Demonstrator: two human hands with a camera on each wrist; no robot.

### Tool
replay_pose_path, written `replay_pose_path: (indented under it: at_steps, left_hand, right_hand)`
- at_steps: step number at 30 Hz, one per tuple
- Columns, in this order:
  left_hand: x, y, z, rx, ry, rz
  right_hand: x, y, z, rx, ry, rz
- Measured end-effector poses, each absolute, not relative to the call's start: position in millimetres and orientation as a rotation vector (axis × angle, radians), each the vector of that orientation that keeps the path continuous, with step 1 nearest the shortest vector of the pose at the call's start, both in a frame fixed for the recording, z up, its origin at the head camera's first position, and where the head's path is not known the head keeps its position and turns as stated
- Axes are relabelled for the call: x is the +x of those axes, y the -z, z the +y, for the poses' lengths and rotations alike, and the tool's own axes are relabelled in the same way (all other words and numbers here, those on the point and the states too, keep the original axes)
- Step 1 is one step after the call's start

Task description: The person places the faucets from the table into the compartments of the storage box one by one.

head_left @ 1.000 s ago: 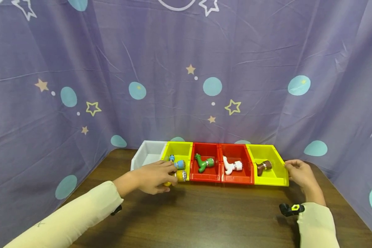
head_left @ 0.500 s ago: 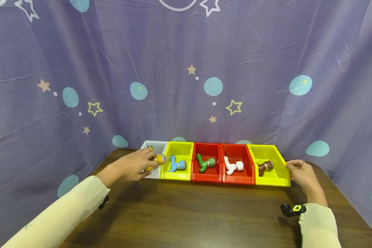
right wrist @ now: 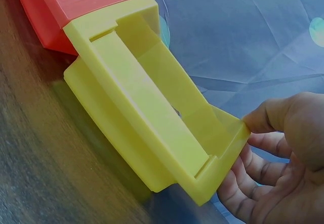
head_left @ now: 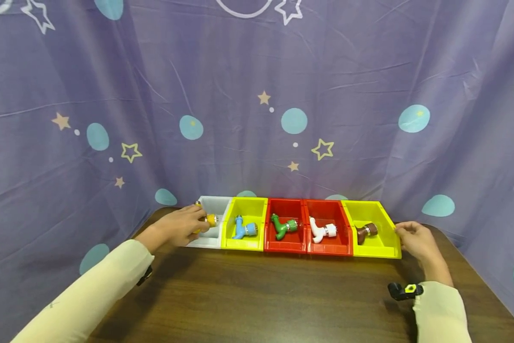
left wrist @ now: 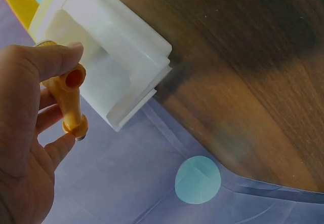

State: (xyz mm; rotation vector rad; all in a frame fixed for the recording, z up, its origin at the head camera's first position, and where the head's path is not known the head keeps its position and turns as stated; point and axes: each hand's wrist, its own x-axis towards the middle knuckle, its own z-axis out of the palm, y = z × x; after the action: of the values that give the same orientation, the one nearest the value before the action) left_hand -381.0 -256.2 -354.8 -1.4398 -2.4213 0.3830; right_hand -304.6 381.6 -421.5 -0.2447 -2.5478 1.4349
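My left hand [head_left: 178, 226] holds a yellow plastic tap [left wrist: 70, 100] with a ridged, silver-ringed end, over the white bin [head_left: 223, 206] at the row's left end. In the left wrist view, thumb and fingers grip the tap above the bin's opening; part of it is hidden by the hand. At the opposite end, my right hand [head_left: 419, 242] pinches the outer side rim of a yellow bin [right wrist: 202, 181] between thumb and fingers. A brown tap [head_left: 365, 232] lies inside that bin.
Between them stand a yellow bin [head_left: 244, 245] with a blue tap [head_left: 245, 229], a red bin [head_left: 284, 246] with a green tap [head_left: 284, 226], and another red bin [head_left: 328, 248] with a white tap [head_left: 322, 230]. They sit on a wooden table [head_left: 274, 295] before a purple curtain [head_left: 239, 157].
My left hand has carried the yellow tap leftward from in front of the blue tap's bin to the white bin, then slightly farther left. My right hand has stayed on the bin's rim.
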Motion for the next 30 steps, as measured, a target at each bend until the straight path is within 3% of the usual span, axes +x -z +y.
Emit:
replay_pose_path:
  at_steps: [11,30]
  left_hand:
    - [-392.8,358.3,-245.4,-1.421,-0.533,-2.582]
    - [-419.1,358.4,-239.5,-1.295,-0.389,-2.841]
  right_hand:
    - [-304.1,421.8,380.5,-0.273,-1.452,-2.55]
    - [-306.1,423.3,382.8,-0.264,-1.458,-2.538]
